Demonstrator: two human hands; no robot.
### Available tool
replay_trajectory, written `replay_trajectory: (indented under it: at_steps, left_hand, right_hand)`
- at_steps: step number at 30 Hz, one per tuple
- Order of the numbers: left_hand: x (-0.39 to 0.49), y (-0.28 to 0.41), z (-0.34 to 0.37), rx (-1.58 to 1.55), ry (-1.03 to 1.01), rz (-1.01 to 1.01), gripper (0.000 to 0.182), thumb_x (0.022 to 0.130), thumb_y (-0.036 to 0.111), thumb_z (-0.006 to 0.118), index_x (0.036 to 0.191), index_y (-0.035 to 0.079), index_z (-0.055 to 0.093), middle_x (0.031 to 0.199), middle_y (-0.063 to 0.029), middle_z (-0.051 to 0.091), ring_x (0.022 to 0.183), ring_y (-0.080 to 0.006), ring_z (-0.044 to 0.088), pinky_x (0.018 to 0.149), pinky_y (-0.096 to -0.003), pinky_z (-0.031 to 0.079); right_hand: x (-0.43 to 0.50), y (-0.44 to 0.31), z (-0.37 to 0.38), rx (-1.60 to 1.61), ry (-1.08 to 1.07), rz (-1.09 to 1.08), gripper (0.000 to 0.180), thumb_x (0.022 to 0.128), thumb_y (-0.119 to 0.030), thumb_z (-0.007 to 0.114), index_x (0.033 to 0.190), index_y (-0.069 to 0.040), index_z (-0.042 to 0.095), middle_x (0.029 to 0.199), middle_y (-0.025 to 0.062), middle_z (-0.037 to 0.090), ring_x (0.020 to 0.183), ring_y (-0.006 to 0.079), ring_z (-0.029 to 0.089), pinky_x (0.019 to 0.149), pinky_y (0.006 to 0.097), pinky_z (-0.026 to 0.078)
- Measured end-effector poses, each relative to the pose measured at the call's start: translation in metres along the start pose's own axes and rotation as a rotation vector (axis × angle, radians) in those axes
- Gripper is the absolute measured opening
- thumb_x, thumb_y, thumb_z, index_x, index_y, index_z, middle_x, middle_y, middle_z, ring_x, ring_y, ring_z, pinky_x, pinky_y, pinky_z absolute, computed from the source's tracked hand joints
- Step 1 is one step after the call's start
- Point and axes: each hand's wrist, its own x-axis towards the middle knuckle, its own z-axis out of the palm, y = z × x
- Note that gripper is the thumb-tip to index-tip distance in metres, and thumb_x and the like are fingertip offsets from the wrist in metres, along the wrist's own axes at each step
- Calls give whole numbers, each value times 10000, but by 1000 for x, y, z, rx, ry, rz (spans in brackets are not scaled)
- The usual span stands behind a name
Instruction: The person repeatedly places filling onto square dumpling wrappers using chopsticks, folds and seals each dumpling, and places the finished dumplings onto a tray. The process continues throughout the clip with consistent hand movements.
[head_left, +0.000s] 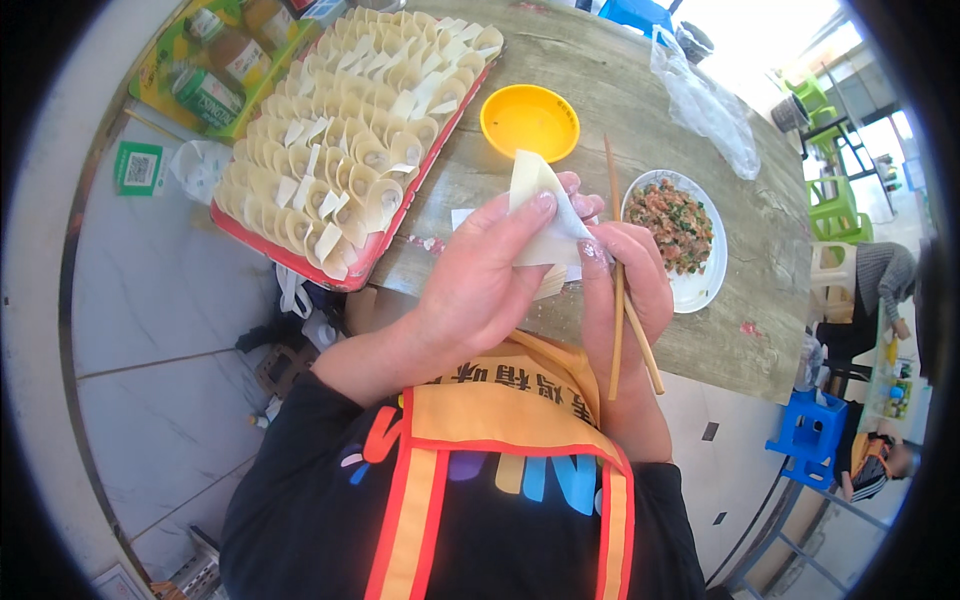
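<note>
A thin, pale dough wrapper (544, 214) is folded up between both hands, with one corner pointing away from me. My left hand (480, 277) grips it from the left, thumb lying on the sheet. At its lower right edge, my right hand (630, 285) pinches the dough with dusty white fingertips. A pair of wooden chopsticks (617, 330) is also tucked in my right hand. Behind the hands, partly covered, lie more stacked wrappers (553, 281). Right of my right hand, a white plate (718, 277) bears minced meat filling (667, 225) with green bits.
A red-rimmed tray (390, 244) full of rolled wontons (345, 142) stands at left. A yellow bowl (531, 120) sits beyond my hands. A clear plastic bag (705, 105) lies far right. Bottles (232, 56) and a can (206, 96) stand behind the tray. Other people (862, 292) are at right.
</note>
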Motion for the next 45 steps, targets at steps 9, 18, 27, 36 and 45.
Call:
replay_trajectory:
  at_steps: [9,18,27,36,45]
  left_hand:
    - [-3,1,-7,122,28,36,249,1092,139,552,1248,-25,656,1141,-99,691,1062,-179,666,977,-336,524]
    - [-6,3,-11,918,52,431,185,1030,34,612,1158,-23,733,1097,-101,709,999,-173,677,889,-283,528]
    - [-8,22,-19,1311,-42,499,195,987,10,635,1151,-1,741,1008,-134,702,926,-231,685,783,-322,525]
    - [-9,30,-27,1165,-41,111,245,1025,109,573,1171,-31,711,1016,-130,736,959,-177,683,844,-330,533]
    - [-12,33,-29,1243,-130,-49,245,1046,162,587,1090,-57,687,858,-91,679,837,-126,608,750,-327,503]
  right_hand:
    - [-6,-6,-5,-53,-43,-10,253,828,124,730,1061,36,686,946,165,686,825,290,680,750,353,552]
    - [19,-8,-9,-206,-104,-239,297,738,101,755,1017,17,701,937,149,662,793,320,656,699,383,540]
    - [37,-4,-13,-250,-323,-412,307,697,29,723,1002,12,699,947,123,643,771,300,630,647,373,518]
    - [43,3,-11,-280,-519,-370,216,738,-41,684,946,-12,633,909,115,596,787,310,619,644,390,524]
    - [59,-9,-19,-364,-755,-220,353,791,-23,759,1092,-46,576,976,148,629,905,399,640,721,477,505]
